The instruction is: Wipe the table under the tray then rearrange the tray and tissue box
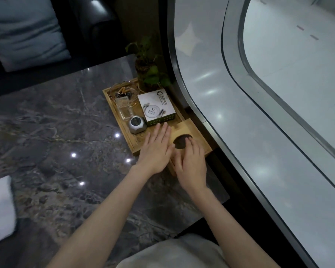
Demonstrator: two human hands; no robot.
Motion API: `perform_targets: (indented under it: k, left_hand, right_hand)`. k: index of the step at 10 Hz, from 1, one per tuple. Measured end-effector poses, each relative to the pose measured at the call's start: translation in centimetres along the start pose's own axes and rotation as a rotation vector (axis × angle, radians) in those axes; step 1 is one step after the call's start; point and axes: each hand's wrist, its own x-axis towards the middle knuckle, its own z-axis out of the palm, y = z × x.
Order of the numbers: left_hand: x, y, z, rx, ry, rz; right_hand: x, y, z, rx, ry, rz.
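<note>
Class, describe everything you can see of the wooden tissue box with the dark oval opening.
The wooden tissue box looks like light bamboo, matching the tray it adjoins at the tray's near right end. Its flat top has a dark oval opening. It sits near the marble table's right edge. The right hand rests on it, fingertips at the opening; the left hand lies flat beside it, over the tray's near end. No tissue visibly protrudes.

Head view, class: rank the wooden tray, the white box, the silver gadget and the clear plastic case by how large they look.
1. Wooden tray
2. White box
3. Clear plastic case and silver gadget: too alike to rank.
</note>
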Motion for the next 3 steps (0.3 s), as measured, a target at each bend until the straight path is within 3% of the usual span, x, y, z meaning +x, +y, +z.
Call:
perform_targets:
  k: [1,2,3]
  left_hand:
    - [0.0,0.6,-2.7,-0.270,0.041,-0.102]
    - [0.0,0.7,-7.0,-0.532,0.181,-0.221]
    - [-0.4,-0.5,-11.5,-0.568,0.240,-0.251]
  right_hand:
    - [2.3,-1.3,-1.7,0.252,-0.051,0.019]
    - [5.4,-3.4,-3.7,0.533,-0.190,0.067]
    - [7.7,-6.5,-7.6,0.869,-0.310,0.055]
